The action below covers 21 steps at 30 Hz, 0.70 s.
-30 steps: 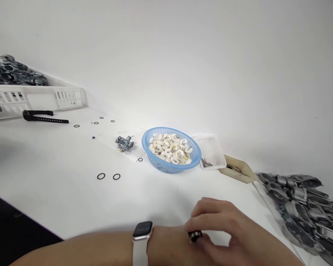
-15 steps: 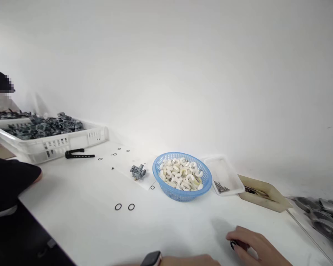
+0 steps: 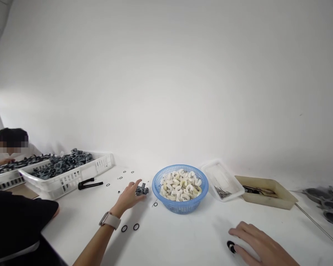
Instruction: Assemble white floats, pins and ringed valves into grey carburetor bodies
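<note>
My left hand [image 3: 131, 196], wearing a watch on its wrist, reaches across the table to a small grey metal part [image 3: 142, 190]. Its thumb and fingers are apart around the near side of that part, which still rests on the table. Lower right, my right hand [image 3: 256, 242] is curled round a smooth white object [image 3: 245, 248] with a round black end [image 3: 231, 246]; its kind I cannot make out. Two black rubber rings, one of them this ring [image 3: 135, 227], lie below my left hand. A smaller ring [image 3: 155, 204] lies beside the blue basket.
A blue basket [image 3: 183, 209] holds white curved pieces. Right of it stand a white tray [image 3: 216, 166] with metal pins and a beige box [image 3: 269, 205] with thin tools. At left are a white crate [image 3: 58, 186] of grey parts, a black strap [image 3: 90, 184] and co-workers.
My left hand has gone from the bottom edge forward and left to the grey part. My right hand stays low right, with more of the white object showing. The view has tilted up.
</note>
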Tool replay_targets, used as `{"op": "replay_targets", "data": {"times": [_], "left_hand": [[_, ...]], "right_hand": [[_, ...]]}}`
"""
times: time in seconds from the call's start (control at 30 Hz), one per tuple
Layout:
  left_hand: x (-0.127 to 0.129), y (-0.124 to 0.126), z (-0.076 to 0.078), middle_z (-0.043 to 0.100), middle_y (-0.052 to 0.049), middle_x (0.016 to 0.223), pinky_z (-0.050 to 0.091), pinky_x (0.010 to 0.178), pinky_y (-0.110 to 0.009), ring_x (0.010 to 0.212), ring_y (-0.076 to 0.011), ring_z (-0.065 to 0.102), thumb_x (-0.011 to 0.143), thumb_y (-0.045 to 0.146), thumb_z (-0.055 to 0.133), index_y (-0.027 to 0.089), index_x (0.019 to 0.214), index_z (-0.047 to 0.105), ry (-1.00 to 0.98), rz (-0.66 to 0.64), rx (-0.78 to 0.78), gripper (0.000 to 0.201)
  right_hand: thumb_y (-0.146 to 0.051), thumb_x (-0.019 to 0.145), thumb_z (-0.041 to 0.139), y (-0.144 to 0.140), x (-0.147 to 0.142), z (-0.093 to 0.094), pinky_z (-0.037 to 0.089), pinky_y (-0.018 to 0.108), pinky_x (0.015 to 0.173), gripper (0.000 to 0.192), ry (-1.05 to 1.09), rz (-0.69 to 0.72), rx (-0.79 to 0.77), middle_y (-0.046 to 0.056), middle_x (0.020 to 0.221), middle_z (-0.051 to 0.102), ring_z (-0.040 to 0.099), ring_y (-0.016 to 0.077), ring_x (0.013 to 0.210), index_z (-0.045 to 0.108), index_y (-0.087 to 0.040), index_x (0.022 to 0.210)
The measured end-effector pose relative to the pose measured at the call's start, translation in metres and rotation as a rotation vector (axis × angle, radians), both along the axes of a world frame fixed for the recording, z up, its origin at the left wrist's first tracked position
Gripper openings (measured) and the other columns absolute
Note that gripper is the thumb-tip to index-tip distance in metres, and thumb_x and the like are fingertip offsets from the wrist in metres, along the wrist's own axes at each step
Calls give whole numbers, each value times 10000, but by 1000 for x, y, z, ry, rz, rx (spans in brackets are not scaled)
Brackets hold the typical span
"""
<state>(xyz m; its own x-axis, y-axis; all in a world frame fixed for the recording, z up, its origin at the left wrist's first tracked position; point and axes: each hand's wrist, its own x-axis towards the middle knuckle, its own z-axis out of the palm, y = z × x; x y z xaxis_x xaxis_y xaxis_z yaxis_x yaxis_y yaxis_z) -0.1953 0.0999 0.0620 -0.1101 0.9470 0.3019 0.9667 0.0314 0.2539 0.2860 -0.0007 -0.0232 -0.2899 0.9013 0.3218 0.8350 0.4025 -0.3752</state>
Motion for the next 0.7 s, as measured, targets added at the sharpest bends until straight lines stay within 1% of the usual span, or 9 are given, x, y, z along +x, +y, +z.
{"op": "replay_targets", "data": {"times": [0.03, 0.13, 0.23, 0.33, 0.4, 0.47, 0.53, 0.63, 0.7], "left_hand": [[0, 4, -6, 651, -116, 1279, 550, 826, -384, 1043, -286, 671, 859, 443, 753, 237, 1422, 542, 7, 5, -11, 636], [5, 11, -20, 632, -109, 1278, 564, 896, -446, 1051, -257, 661, 980, 422, 680, 188, 1423, 527, 18, 51, 1, 524], [15, 11, -29, 629, -105, 1291, 579, 908, -454, 1063, -252, 666, 1015, 381, 658, 181, 1388, 557, 13, 107, 28, 436], [27, 5, -30, 647, -98, 1263, 595, 880, -433, 1017, -233, 684, 1032, 367, 639, 174, 1361, 577, 14, 140, 40, 386], [34, -3, -23, 655, -94, 1240, 600, 861, -418, 991, -223, 689, 1039, 367, 629, 171, 1346, 585, 33, 139, 32, 367], [39, -12, -7, 653, -94, 1238, 598, 851, -413, 983, -221, 686, 1038, 378, 627, 171, 1340, 586, 72, 114, 7, 368], [41, -23, 19, 648, -97, 1240, 586, 857, -425, 989, -229, 678, 1025, 395, 634, 171, 1339, 579, 128, 66, -35, 390], [42, -42, 69, 683, -93, 1175, 552, 866, -426, 1016, -264, 670, 936, 372, 687, 188, 1304, 590, 221, -65, -142, 423], [49, -56, 104, 736, -62, 1067, 540, 813, -366, 990, -275, 686, 837, 326, 712, 240, 1229, 636, 270, -199, -274, 409]], "right_hand": [[-437, 918, 638, 0, 0, 1, 604, 449, 1014, 335, 1, 5, 19, 27, 1294, 742, 645, 364, 1279, 782, -356, 1210], [-411, 961, 603, -2, -5, 6, 603, 422, 984, 297, 11, 27, 84, 39, 1274, 743, 655, 352, 1253, 775, -349, 1195], [-368, 996, 543, -8, -14, 18, 607, 387, 910, 280, 2, 67, 74, 59, 1189, 750, 705, 316, 1123, 773, -325, 1148], [-341, 1019, 480, -14, -20, 28, 591, 391, 891, 307, -16, 110, 11, 63, 1099, 739, 717, 284, 1022, 766, -301, 1121], [-334, 1030, 454, -15, -22, 31, 581, 397, 890, 324, -18, 118, -6, 63, 1089, 729, 713, 276, 1005, 758, -289, 1130], [-334, 1038, 439, -15, -21, 32, 571, 407, 900, 334, -10, 114, -1, 65, 1099, 725, 709, 276, 1011, 754, -279, 1135], [-334, 1041, 433, -14, -19, 31, 566, 414, 893, 338, -4, 105, 18, 68, 1100, 725, 708, 281, 1009, 752, -271, 1133], [-322, 1041, 422, -14, -18, 29, 563, 422, 870, 345, 1, 104, 55, 71, 1086, 730, 711, 285, 981, 752, -267, 1121], [-321, 1039, 417, -15, -18, 28, 560, 425, 864, 349, 10, 109, 78, 73, 1096, 731, 715, 285, 968, 749, -268, 1132]]}}
